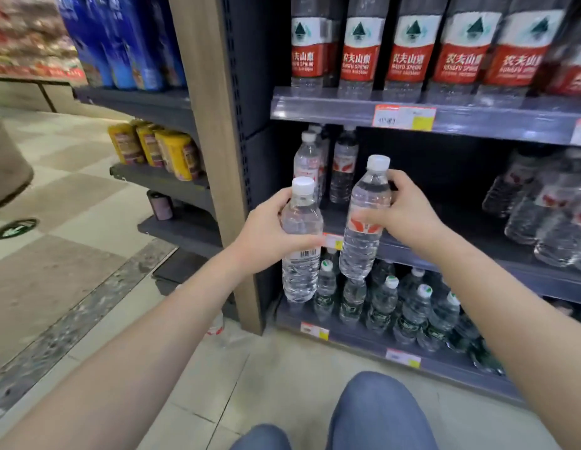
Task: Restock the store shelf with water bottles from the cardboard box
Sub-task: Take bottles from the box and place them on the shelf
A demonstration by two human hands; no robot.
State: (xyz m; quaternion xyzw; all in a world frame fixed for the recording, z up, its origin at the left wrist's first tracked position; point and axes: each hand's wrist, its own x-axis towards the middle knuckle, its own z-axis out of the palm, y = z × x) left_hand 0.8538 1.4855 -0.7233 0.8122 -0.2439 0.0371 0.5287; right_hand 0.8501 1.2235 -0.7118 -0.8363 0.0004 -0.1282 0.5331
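1. The left hand (pixel 266 230) is curling around a clear plastic water bottle with a white cap (pixel 299 277), holding it upright, bare forearm stretching forward.
2. The right hand (pixel 409 216) is gripping a second clear white-capped bottle (pixel 360 251), tilted slightly, a little higher.

Middle shelf (pixel 461 228) lies open between left bottles (pixel 344 167) and right cluster (pixel 542 216).
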